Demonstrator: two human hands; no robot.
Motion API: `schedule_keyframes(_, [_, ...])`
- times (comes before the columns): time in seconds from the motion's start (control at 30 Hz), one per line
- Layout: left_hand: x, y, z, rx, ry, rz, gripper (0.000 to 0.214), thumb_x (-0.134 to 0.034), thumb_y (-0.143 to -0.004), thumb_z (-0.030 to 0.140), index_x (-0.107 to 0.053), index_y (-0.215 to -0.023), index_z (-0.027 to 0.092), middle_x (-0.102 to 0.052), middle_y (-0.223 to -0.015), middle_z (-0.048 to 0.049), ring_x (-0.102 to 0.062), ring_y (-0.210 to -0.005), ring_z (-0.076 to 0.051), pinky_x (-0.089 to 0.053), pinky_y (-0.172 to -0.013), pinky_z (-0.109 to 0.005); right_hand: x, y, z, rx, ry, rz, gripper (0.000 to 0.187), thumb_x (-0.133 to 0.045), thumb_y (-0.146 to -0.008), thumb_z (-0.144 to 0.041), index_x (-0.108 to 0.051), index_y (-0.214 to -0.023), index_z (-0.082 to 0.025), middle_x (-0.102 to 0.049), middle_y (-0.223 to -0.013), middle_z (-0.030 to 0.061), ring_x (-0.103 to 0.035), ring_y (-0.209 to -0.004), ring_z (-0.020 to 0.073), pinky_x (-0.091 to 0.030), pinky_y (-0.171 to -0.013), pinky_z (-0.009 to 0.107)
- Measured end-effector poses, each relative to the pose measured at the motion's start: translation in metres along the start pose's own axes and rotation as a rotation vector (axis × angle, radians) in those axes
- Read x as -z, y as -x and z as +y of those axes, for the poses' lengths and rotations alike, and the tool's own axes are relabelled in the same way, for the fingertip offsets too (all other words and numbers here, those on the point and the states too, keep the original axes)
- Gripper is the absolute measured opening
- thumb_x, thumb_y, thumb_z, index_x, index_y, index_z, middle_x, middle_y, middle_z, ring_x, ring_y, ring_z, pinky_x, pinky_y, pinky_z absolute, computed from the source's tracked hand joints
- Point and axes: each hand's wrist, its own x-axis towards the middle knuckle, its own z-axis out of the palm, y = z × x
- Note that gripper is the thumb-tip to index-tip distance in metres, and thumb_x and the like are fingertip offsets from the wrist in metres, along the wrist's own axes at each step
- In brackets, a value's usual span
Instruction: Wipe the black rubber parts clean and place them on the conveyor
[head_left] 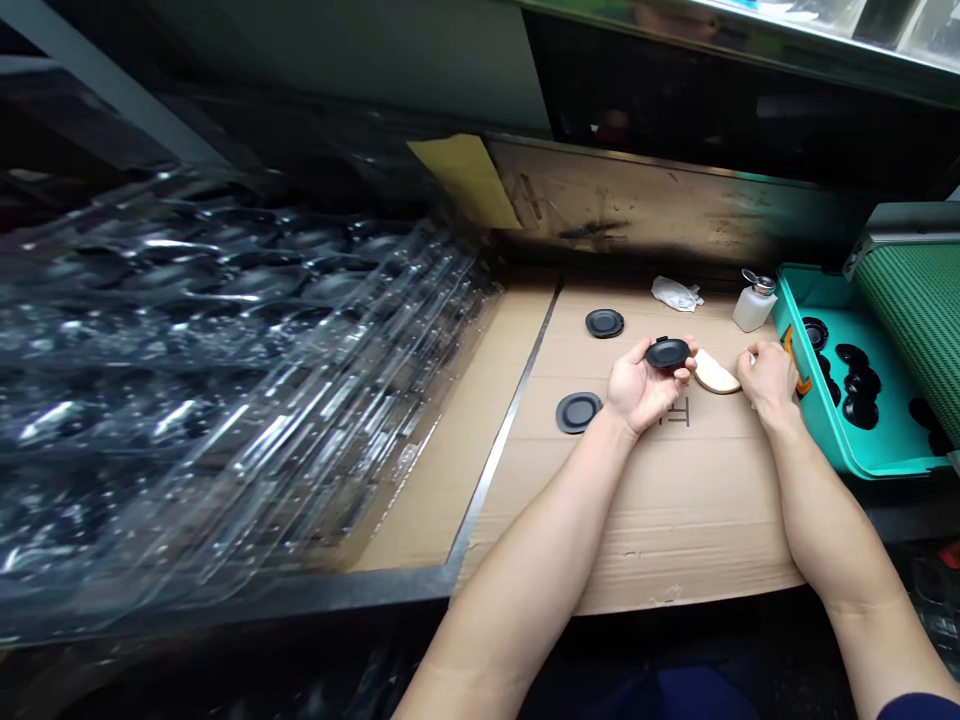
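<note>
The left hand (641,390) holds a black oval cap (667,353) over the cardboard-covered desk (690,540).
Clear trays (225,400) stand at left, then two black discs (578,412); the left hand, palm up, grasps the cap, which looks light, stiff and slick, best held by its rim; a pale pad (715,374) follows, then the curled right hand (771,375), whether gripping anything cannot be told; a turquoise bin (840,448) stands at right.

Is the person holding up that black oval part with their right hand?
No, the black oval part is held in the left hand, whose palm is turned upward above the cardboard.
</note>
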Motion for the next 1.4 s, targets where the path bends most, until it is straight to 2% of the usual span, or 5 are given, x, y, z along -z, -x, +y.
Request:
schedule_keyframes(0.33, [-0.002,0.001,-0.001,-0.014,-0.049,0.024,0.054,-0.026,-0.108,0.04,-0.067,-0.123,0.009,-0.069,-0.12,-0.0216,-0.07,-0.092,-0.021,-0.06,-0.062,-0.026,-0.004,-0.004,0.003,-0.023,0.008,-0.035,0.029,-0.054,-0.092,-0.03,-0.079,-0.102,-0.019,-0.072,-0.107,0.0156,-0.065,-0.094,0.0281,-0.047,-0.08,0.035])
schedule_keyframes(0.77, [-0.003,-0.001,0.001,0.008,-0.005,0.057,0.056,-0.024,-0.11,0.044,-0.066,-0.122,0.008,-0.071,-0.111,-0.0218,-0.072,-0.087,-0.02,-0.062,-0.062,-0.024,-0.004,-0.006,0.004,-0.041,0.005,-0.042,0.029,-0.055,-0.091,-0.031,-0.079,-0.101,-0.019,-0.074,-0.106,0.016,-0.068,-0.093,0.029,-0.048,-0.08,0.036])
schedule_keyframes(0.97, [0.006,-0.013,-0.012,-0.064,-0.184,0.154,0.059,-0.028,-0.109,0.05,-0.067,-0.099,0.007,-0.074,-0.098,-0.0206,-0.071,-0.074,-0.017,-0.059,-0.062,-0.023,0.01,0.006,-0.016,0.297,-0.354,0.059,0.029,-0.053,-0.097,-0.034,-0.077,-0.1,-0.018,-0.073,-0.099,0.0109,-0.067,-0.091,0.0226,-0.051,-0.086,0.033])
schedule_keyframes(1.13, [0.012,-0.02,-0.033,-0.131,-0.399,0.152,0.05,-0.035,-0.109,0.049,-0.065,-0.094,0.011,-0.07,-0.078,-0.0087,-0.064,-0.06,-0.014,-0.056,-0.053,-0.024,0.014,0.026,-0.04,0.562,-0.52,-0.05,0.027,-0.054,-0.1,-0.036,-0.078,-0.105,-0.024,-0.072,-0.105,0.0079,-0.068,-0.097,0.0204,-0.053,-0.089,0.031])
schedule_keyframes(1.4, [0.01,-0.015,-0.025,-0.084,-0.407,0.128,0.063,-0.041,-0.104,0.064,-0.069,-0.098,0.008,-0.074,-0.087,-0.0152,-0.068,-0.065,-0.015,-0.057,-0.056,-0.023,0.007,0.012,-0.023,0.471,-0.431,-0.011,0.026,-0.053,-0.097,-0.03,-0.077,-0.098,-0.02,-0.072,-0.097,0.008,-0.067,-0.09,0.0201,-0.051,-0.085,0.031])
